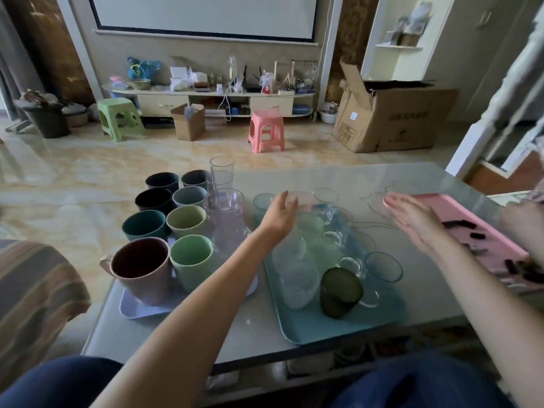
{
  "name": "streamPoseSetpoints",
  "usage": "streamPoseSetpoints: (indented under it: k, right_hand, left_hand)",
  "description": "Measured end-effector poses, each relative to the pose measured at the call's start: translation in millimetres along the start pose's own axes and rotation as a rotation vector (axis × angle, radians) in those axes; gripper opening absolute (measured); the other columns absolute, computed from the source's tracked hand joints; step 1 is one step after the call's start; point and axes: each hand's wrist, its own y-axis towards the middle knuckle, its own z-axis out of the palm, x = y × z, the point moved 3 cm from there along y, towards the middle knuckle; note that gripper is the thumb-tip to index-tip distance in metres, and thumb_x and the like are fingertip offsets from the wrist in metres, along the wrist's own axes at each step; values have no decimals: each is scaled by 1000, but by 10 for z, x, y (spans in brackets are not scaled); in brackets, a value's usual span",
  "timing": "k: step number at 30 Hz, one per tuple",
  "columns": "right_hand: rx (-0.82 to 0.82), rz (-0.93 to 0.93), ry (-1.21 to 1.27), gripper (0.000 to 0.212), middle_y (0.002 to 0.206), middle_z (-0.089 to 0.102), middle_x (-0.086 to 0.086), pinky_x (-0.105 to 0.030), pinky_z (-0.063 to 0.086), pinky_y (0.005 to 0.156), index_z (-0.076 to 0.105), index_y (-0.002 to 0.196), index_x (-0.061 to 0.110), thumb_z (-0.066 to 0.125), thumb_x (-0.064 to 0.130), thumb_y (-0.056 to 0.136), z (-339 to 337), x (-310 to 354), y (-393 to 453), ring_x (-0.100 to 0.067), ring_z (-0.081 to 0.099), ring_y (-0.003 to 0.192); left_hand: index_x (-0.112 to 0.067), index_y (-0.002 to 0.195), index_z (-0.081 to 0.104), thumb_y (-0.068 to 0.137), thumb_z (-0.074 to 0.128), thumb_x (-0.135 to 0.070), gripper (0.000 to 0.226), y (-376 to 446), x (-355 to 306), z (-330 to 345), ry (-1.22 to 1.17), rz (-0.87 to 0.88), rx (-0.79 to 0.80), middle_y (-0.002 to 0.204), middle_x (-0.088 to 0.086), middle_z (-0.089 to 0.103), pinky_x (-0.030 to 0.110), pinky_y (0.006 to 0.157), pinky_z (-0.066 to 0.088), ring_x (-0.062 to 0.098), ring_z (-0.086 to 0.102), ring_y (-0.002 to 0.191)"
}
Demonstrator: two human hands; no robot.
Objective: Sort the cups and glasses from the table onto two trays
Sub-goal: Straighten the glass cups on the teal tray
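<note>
Several coloured ceramic mugs stand on a lavender tray (138,309) at the left, the pink mug (141,267) and the light green mug (192,262) nearest me. A teal tray (312,329) in the middle holds several clear glasses and a dark green glass (340,291). A clear pitcher (226,217) and a tall glass (221,173) stand between the trays. My left hand (282,213) hovers with its fingers apart over the far glasses on the teal tray. My right hand (412,219) is flat and open above the table, holding nothing.
A pink tray (459,209) with small dark pieces lies at the table's right edge. Another person's arm (524,222) reaches in at the far right. A striped cushion (35,293) sits to my left. Stools and cardboard boxes stand on the floor beyond the glass-topped table (294,175).
</note>
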Motion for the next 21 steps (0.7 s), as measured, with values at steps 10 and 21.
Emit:
streamPoseSetpoints:
  k: [10, 21]
  right_hand:
    - [245, 175, -36, 55, 159, 10, 4, -41, 8, 118, 10, 151, 21, 14, 45, 101, 278, -748, 412, -16, 13, 146]
    - [243, 148, 159, 61, 159, 11, -2, -38, 10, 119, 11, 150, 16, 14, 48, 99, 593, -953, 975, -20, 12, 146]
  left_hand:
    - [-13, 152, -2, 101, 28, -42, 66, 215, 685, 112, -257, -60, -194, 160, -1, -5, 33, 122, 3, 12, -2, 148]
    - [-11, 112, 61, 103, 27, -38, 44, 584, 1140, 126, -916, -178, -303, 100, 8, 72, 33, 90, 53, 18, 67, 96]
